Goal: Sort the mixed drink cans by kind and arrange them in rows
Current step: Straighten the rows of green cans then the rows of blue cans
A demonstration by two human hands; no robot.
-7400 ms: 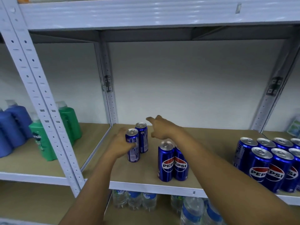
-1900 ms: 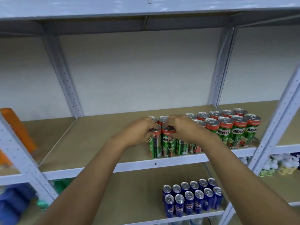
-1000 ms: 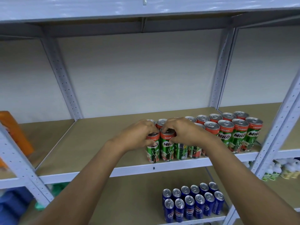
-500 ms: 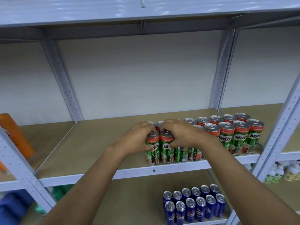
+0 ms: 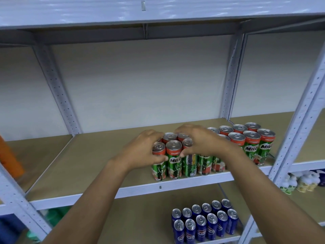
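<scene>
Grey metal shelving with brown boards fills the frame in front of a pale wall. On the middle shelf (image 5: 91, 166), at centre, our hands meet over the left end of a double row of green and red cans (image 5: 249, 147) that runs toward the right upright. Our left hand (image 5: 142, 152) curls around the leftmost front can (image 5: 159, 162), thumb across its side. Our right hand (image 5: 198, 140) arches over the tops of the cans just beside it, thumb tip pressed against the third front can (image 5: 189, 159). At lower right, blue cans (image 5: 205, 221) stand in two rows on the lower shelf (image 5: 140, 217). Small bottles (image 5: 302, 180) sit at the far right, and an orange object (image 5: 8, 155) at the left edge.
</scene>
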